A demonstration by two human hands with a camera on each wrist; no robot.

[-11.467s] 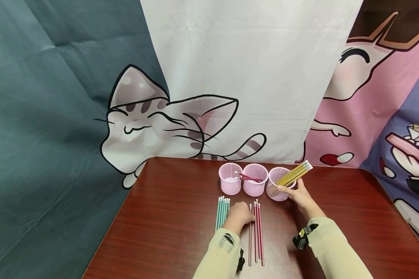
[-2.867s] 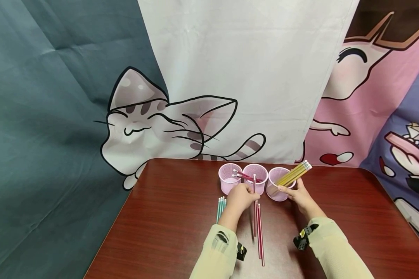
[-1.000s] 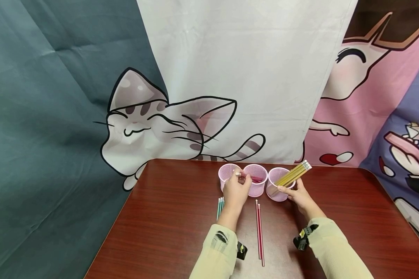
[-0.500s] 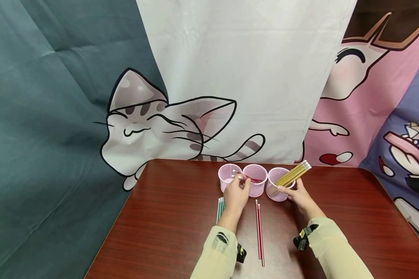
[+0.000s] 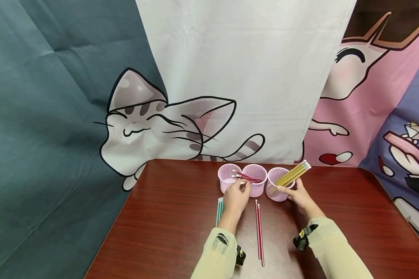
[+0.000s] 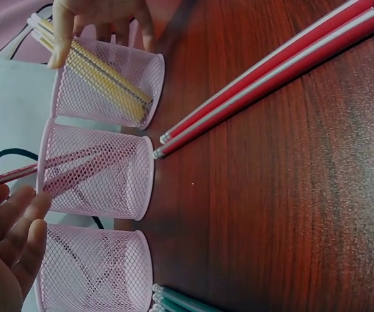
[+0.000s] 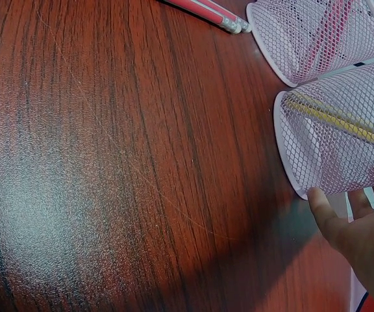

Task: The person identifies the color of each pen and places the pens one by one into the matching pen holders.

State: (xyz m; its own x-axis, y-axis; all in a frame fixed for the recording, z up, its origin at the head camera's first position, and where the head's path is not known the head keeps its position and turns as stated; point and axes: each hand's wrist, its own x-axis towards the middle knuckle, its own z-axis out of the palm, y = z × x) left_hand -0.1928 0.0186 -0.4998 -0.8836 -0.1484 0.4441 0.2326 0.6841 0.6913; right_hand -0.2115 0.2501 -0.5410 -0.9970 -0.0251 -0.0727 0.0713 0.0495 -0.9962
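Three pink mesh cups (image 5: 225,188) stand in a row right of the frame's centre. At the middle cup (image 5: 256,191), the left hand (image 5: 235,198) pinches a red pencil (image 6: 19,171) in its fingers (other red ones lean there too); the right hand's (image 5: 302,199) fingers grip the right cup (image 5: 276,196), holding yellow pencils (image 5: 291,176). Two red pencils (image 5: 260,240) lie lower centre on the worktop (image 5: 160,217).

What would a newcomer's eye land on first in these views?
Probably the big cartoon cat on the backdrop behind the table. Next, the yellow pencils slanting out of the rightmost pink mesh cup, which the right hand holds, at the end of a row of three. Then the left hand at the middle cup, pinching a red pencil.
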